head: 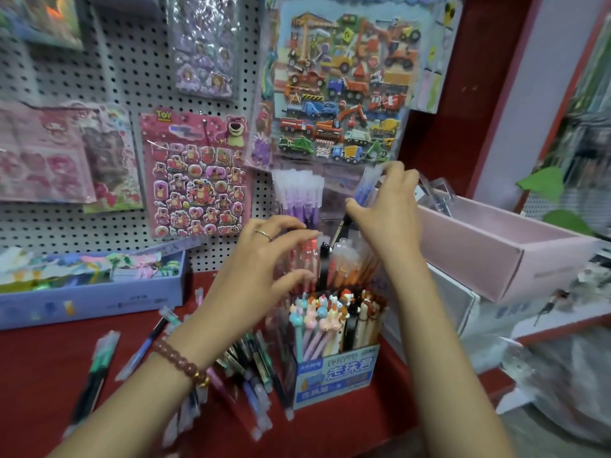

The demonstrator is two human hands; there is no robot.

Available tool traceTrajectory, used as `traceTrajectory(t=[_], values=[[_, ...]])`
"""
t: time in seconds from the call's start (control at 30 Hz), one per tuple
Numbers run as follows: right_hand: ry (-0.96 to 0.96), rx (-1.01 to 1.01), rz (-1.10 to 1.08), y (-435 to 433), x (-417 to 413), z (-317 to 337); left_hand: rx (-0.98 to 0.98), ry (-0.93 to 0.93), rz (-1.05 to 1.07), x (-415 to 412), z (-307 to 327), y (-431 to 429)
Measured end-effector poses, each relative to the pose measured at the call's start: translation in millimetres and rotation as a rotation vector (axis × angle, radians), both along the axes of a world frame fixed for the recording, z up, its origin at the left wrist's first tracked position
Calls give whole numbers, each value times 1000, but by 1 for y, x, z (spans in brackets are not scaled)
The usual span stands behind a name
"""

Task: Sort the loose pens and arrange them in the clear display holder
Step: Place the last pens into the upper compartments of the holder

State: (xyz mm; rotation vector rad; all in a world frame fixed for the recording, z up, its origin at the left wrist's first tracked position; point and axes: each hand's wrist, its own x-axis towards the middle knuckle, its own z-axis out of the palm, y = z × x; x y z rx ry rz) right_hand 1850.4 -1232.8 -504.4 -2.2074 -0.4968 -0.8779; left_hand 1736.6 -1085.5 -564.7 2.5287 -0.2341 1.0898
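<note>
Pegboard wall [109, 77] behind, hung with sticker sheets [196, 173]. Red surface [43, 375] below it. Pink box [496, 252] at right, blue box [89, 292] at left.

Clear display holder [334, 201] stands centre against the pegboard, in stepped tiers: purple pens [299, 196] upright in the back left, pink pens [305, 259] and orange pens [350, 264] lower down. In front of it is a cardboard box [335, 375] of animal-topped pens [322, 317].

Right hand [386, 209] is raised over the holder's back right and grips a bunch of blue pens [367, 186], fingers curled round them.

Left hand [264, 256] is at the holder's front left, fingers and thumb curled round the tops of the pink pens; blurred.

Loose pens [251, 368] lie heaped on the surface under the left wrist, just left of the cardboard box. A green pen [99, 361] lies apart, further left.
</note>
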Motion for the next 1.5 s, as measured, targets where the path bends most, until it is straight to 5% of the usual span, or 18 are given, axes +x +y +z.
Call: traceTrajectory(t=[0.13,0.3,0.63,0.97,1.27,1.5], values=[[100,140,97,3,1,-6,-43,15,-43,-1,1,1],[340,54,147,0,11,-9,-72,19,-73,-1,1,2],[181,-49,110,-3,12,-4,-87,33,-91,-2,1,4],[218,185,235,0,25,-11,-111,22,-93,-1,-1,2],[83,11,115,0,11,-7,-100,50,-82,-3,0,4],[160,183,197,-1,18,-14,-92,93,-95,-5,1,4]])
